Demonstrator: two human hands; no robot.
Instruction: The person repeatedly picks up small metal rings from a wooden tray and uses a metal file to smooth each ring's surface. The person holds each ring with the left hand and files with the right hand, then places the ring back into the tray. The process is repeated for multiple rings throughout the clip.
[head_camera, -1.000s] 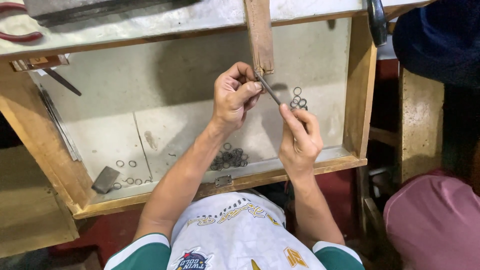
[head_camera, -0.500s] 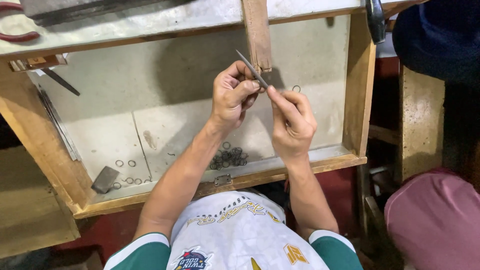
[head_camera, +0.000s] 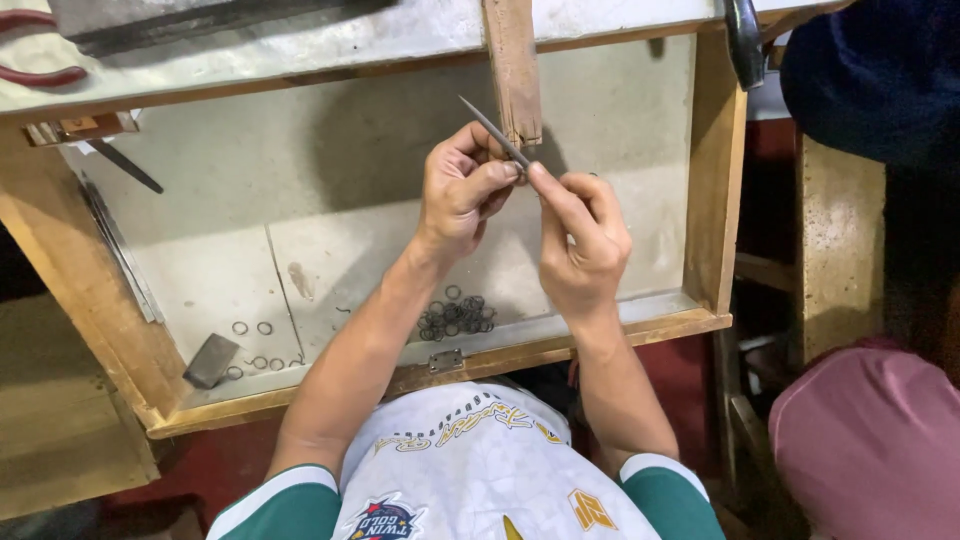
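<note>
Right hand (head_camera: 582, 240) is pinched on a thin, stiff needle file (head_camera: 492, 130); left hand (head_camera: 462, 190) is closed, its contents hidden. The file is judged light and best held at its lower end.

File (head_camera: 490, 128): thin grey metal, dull sheen. Peg (head_camera: 513, 70) & drawer (head_camera: 715, 190) frame: bare wood, worn, matt. Drawer floor: pale sheet, scuffed. Rings (head_camera: 456, 317): dark metal. Shirt (head_camera: 460, 470): smooth cloth, slight gloss.
</note>
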